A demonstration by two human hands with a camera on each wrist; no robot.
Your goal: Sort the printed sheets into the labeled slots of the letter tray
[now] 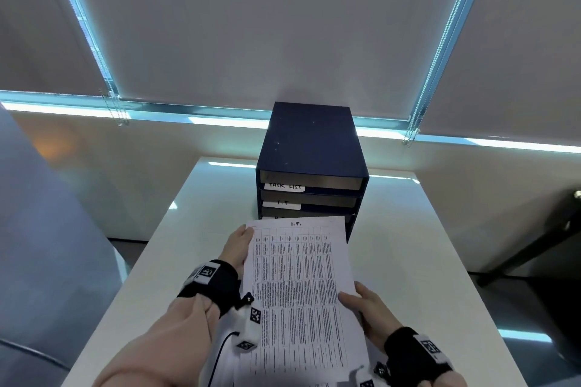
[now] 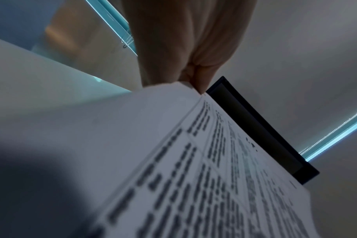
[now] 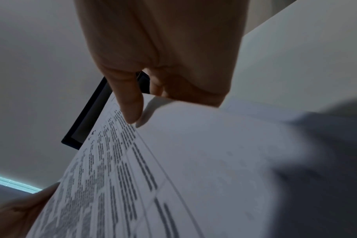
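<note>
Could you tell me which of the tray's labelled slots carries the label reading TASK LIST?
The top slot of the letter tray; its white label reads TASK LIST, while the label below bears shorter writing.

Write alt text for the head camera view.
Two hands hold a white printed sheet with a dense table above a white table: the left hand grips its left edge, the right hand its right edge. Behind stands a dark blue letter tray with labelled slots, the top label reading "TASK LIST".
</note>
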